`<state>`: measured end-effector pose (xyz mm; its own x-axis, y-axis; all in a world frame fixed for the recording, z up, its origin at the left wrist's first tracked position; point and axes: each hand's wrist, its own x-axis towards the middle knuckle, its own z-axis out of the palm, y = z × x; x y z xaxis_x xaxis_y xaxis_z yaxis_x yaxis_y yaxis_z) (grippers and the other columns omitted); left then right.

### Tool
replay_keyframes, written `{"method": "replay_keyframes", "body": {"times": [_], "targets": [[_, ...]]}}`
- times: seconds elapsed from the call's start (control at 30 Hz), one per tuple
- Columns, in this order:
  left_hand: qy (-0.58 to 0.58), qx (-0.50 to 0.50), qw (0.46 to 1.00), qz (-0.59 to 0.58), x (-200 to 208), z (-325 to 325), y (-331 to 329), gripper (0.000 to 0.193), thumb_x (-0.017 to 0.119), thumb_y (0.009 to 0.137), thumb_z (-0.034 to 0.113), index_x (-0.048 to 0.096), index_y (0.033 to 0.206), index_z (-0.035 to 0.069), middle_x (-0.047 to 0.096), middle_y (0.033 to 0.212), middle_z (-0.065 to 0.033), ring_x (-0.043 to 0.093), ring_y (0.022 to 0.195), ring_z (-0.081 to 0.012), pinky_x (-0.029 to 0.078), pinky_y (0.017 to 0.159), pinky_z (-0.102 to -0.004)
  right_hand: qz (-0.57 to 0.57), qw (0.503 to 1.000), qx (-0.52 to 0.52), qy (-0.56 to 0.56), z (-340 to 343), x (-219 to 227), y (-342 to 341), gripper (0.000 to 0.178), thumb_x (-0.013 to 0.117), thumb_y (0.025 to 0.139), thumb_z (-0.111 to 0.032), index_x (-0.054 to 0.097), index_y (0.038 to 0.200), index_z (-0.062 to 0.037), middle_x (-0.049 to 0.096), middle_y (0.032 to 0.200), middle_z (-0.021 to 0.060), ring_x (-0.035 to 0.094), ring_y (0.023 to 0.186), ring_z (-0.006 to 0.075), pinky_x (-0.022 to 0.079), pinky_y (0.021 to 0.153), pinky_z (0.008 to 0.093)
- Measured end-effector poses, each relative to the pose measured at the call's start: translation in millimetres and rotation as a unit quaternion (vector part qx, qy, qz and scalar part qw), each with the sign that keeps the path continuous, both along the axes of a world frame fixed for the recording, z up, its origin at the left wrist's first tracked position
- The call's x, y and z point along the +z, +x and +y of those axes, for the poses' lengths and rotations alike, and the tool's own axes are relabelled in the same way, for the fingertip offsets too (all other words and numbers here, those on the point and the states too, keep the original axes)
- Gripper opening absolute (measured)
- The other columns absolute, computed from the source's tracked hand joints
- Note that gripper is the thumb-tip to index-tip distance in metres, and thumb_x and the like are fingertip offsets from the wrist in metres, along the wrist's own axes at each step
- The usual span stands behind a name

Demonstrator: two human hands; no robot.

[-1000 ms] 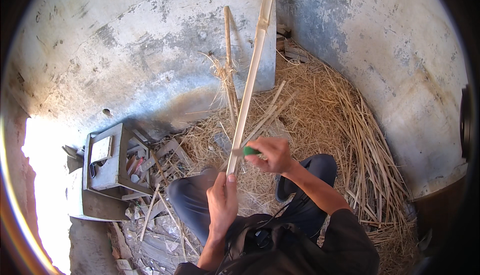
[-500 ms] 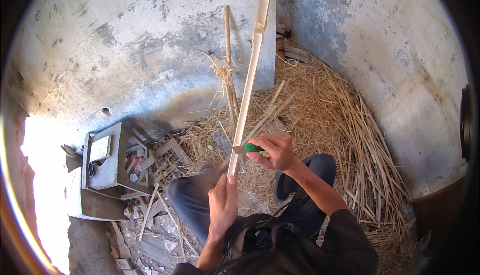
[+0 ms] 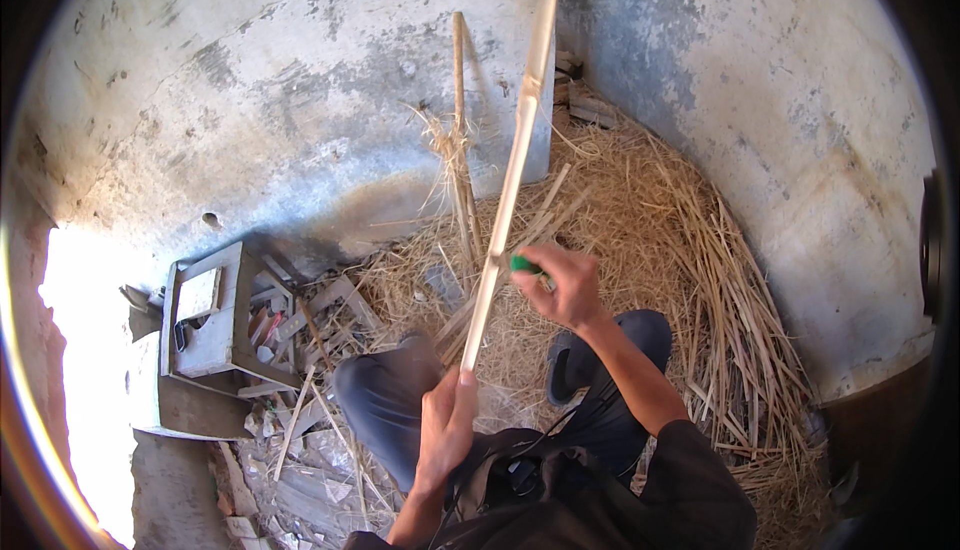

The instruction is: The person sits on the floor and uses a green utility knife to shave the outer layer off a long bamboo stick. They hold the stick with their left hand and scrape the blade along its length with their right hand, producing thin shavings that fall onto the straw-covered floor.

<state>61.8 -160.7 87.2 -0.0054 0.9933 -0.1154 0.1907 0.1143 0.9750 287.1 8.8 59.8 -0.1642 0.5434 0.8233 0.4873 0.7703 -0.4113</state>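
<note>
A long split bamboo strip, pale on its face with a raised node partway along, slants up and away from me. My left hand is closed around its near end, thumb lying along the strip. My right hand grips a green-handled knife, slightly smeared by motion. The small blade lies at the strip's right edge, below the node. Whether it touches the bamboo I cannot tell.
Bamboo shavings and long thin strips cover the floor to the right. A stick leans on the worn wall. A wooden stool lies tipped at left beside scrap wood and rubble.
My right hand and the knife have moved farther from me along the strip. The strip has tilted rightward, and its far end has come into view. My left hand keeps its hold.
</note>
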Motion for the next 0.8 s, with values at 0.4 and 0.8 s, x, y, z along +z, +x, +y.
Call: {"method": "replay_keyframes", "body": {"times": [0.4,0.8], "targets": [[-0.056,-0.046,0.997,-0.001,-6,-49,-22,0.049,0.045,0.117,0.035,0.052,0.081,0.002,0.049,0.066,-0.0016,0.044,0.064,-0.0124,0.039,0.061,-0.0333,-0.038,0.995,-0.091,0.025,20,16,30,0.029,0.079,0.099,-0.034,0.076,0.109,-0.0063,0.082,0.091,0.0072,0.076,0.063,0.0172,0.057,0.052,0.0294],[-0.14,-0.05,0.989,0.01,-19,-96,-59,0.048,0.05,0.116,0.034,0.056,0.082,0.001,0.05,0.065,-0.001,0.045,0.064,-0.0098,0.038,0.059,-0.0309,0.083,0.965,-0.233,-0.09,57,30,99,0.044,0.058,0.111,-0.049,0.077,0.108,-0.0098,0.056,0.062,-0.0037,0.046,0.051,0.0098,0.036,0.048,0.0335]]}}
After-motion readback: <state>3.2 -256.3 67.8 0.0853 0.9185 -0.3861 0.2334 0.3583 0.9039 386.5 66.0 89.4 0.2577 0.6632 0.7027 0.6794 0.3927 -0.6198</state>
